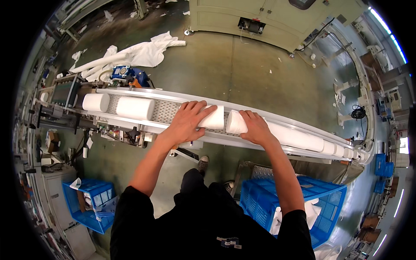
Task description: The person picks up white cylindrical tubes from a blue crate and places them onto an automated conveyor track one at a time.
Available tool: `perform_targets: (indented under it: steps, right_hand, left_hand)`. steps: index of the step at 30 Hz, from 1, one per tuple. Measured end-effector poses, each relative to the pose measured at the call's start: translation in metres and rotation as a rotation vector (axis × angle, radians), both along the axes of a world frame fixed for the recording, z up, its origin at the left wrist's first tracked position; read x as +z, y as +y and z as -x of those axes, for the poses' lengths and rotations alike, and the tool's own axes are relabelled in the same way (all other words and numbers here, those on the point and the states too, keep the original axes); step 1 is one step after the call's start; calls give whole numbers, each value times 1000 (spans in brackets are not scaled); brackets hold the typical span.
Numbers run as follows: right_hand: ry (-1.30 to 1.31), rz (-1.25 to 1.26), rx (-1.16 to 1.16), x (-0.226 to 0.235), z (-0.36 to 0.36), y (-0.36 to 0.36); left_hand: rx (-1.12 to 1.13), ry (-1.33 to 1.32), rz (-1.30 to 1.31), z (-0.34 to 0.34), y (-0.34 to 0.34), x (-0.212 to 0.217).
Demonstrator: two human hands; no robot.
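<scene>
White paper rolls lie on their sides along a narrow conveyor (pixel 167 108) that crosses in front of me. My left hand (pixel 187 122) grips the left end of one paper roll (pixel 213 117), thumb low and fingers over the top. Just to the right, my right hand (pixel 256 126) is closed over another paper roll (pixel 235 122). A small gap separates these two rolls. Further left on the belt are two more rolls, a nearer one (pixel 135 108) and a farther one (pixel 95 102). To the right of my right hand, several rolls (pixel 299 138) stand end to end in a row.
Metal rails (pixel 303 126) edge the conveyor. A blue motor (pixel 123 73) sits behind its left part. Blue crates stand low at left (pixel 93 203) and right (pixel 260 195), with white scraps inside. White sheeting (pixel 147 54) lies on the floor beyond; a large green machine cabinet (pixel 225 17) stands farther back.
</scene>
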State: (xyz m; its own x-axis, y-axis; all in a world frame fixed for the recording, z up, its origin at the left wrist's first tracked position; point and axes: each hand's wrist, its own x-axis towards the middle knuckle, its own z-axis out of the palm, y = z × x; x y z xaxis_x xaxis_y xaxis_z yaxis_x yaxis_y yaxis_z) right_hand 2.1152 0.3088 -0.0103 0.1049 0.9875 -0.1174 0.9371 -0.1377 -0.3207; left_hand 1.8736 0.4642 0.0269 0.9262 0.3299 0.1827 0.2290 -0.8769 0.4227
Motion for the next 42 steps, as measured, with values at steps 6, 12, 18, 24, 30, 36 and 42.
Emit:
perform_targets:
  steps: [6, 12, 18, 24, 30, 36, 42]
  right_hand:
    - [129, -353, 30, -30, 23, 10]
    - [238, -480, -166, 65, 37, -91]
    - [120, -617, -1061, 62, 4, -353]
    - [11, -194, -1984, -9, 57, -635]
    - [335, 178, -2271, -172, 102, -719]
    - [540, 199, -2516, -266, 105, -705]
    - [343, 121, -2643, -294, 89, -689]
  left_hand:
    - [-163, 97, -36, -13, 23, -23]
    - [24, 41, -57, -27, -17, 16]
    - [-285, -130, 285, -109, -136, 25]
    - [-832, 46, 446, -183, -294, 41]
    - [-1165, 585, 483, -236, -493, -41]
    - [-1010, 913, 25, -227, -605, -241]
    - [-903, 882, 13, -199, -658, -339]
